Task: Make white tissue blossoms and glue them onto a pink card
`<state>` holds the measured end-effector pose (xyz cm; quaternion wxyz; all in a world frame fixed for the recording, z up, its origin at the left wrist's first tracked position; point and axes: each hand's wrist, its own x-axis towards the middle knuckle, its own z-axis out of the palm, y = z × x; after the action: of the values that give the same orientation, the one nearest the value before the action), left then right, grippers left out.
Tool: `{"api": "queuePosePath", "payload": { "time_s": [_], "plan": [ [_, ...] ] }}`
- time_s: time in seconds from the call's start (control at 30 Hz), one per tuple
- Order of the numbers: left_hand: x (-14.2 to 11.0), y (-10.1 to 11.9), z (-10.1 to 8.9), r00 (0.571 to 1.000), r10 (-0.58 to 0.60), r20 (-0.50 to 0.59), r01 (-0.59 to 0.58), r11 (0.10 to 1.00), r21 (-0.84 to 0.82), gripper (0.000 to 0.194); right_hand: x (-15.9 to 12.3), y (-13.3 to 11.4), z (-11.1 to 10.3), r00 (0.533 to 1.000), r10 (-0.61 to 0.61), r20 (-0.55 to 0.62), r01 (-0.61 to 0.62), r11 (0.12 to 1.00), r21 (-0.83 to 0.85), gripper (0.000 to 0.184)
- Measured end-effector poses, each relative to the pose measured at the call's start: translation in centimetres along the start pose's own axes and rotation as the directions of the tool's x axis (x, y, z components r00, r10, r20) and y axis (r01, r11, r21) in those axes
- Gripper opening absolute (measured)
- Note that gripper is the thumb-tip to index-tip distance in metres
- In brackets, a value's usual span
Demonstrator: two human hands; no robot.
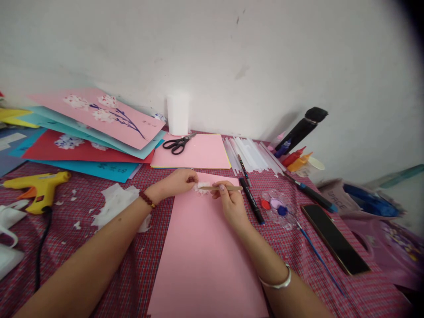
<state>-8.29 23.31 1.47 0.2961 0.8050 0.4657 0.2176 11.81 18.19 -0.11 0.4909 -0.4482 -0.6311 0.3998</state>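
A long sheet of pink paper (205, 247) lies in front of me on the checked cloth. Near its far end is a small cluster of white tissue bits (200, 191). My right hand (230, 205) grips a flat wooden craft stick (236, 188), whose left end reaches the tissue bits. At the left of that cluster my left hand (180, 182) is closed, fingertips pinched together; what they hold, if anything, is too small to make out. Torn white tissue (115, 205) lies left of the sheet, partly behind my left forearm.
A yellow glue gun (44, 187) and stacked cards (122, 119) are on the left. Black scissors (177, 144) rest on pink paper at the back, near glue sticks (248, 152). Right are a black marker (252, 203), a paint palette (276, 207), a paintbrush (318, 254) and a phone (334, 238).
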Motion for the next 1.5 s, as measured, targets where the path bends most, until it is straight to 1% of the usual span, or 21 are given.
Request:
{"api": "queuePosePath", "payload": {
  "time_s": [0.07,0.17,0.27,0.4,0.53,0.7,0.87,0.93,1.1,1.33,1.43,1.5],
  "plan": [
    [-0.2,0.3,-0.6,1.000,-0.004,0.007,0.004,1.000,0.015,0.015,0.1,0.1,0.0,1.000,-0.002,-0.001,0.002,1.000,-0.028,0.031],
    [-0.6,0.8,-1.4,0.998,-0.048,0.048,0.043,0.993,0.111,0.009,0.1,0.3,-0.1,1.000,-0.007,0.001,0.007,0.998,-0.057,0.031],
    [-0.9,1.0,-1.6,0.995,-0.080,0.065,0.066,0.979,0.194,0.008,0.0,0.4,-0.1,1.000,-0.012,0.005,0.012,0.997,-0.077,0.031],
    [-0.9,1.1,-1.2,0.996,-0.049,0.075,0.037,0.987,0.158,0.017,-0.1,0.3,0.0,1.000,-0.021,0.005,0.021,0.995,-0.094,0.031],
    [-0.6,0.8,-0.6,0.997,-0.005,0.081,-0.008,0.988,0.155,0.015,0.0,0.1,0.0,1.000,-0.021,0.005,0.022,0.996,-0.090,0.030],
    [-0.2,0.3,0.1,1.000,-0.009,0.023,0.004,0.982,0.191,0.016,-0.1,-0.5,-0.1,1.000,-0.013,0.011,0.014,0.998,-0.069,0.029],
    [0.0,0.2,0.4,1.000,-0.013,-0.028,0.017,0.990,0.142,0.015,-0.4,-1.3,0.0,0.999,-0.032,-0.005,0.032,0.999,-0.035,0.027],
    [0.2,0.1,0.5,0.999,-0.011,-0.045,0.016,0.993,0.115,0.015,-0.4,-1.3,0.1,0.999,-0.047,0.012,0.047,0.998,-0.049,0.027],
    [0.4,-0.2,0.9,0.996,-0.015,-0.087,0.020,0.998,0.063,0.013,-0.2,-0.8,0.2,0.995,-0.073,0.064,0.083,0.983,-0.167,0.029],
    [0.6,-0.9,1.3,0.994,-0.040,-0.101,0.043,0.999,0.032,0.012,-0.2,-0.5,0.1,0.997,-0.059,0.057,0.075,0.941,-0.330,0.027],
    [0.6,-1.0,1.1,0.995,-0.033,-0.094,0.030,0.999,-0.031,0.015,-0.1,-0.7,0.1,0.998,-0.047,0.043,0.058,0.948,-0.314,0.028],
    [0.4,-0.9,0.7,0.996,-0.028,-0.081,0.021,0.995,-0.094,0.017,0.0,-0.7,0.1,0.999,-0.033,0.018,0.036,0.966,-0.254,0.028]
  ]
}}
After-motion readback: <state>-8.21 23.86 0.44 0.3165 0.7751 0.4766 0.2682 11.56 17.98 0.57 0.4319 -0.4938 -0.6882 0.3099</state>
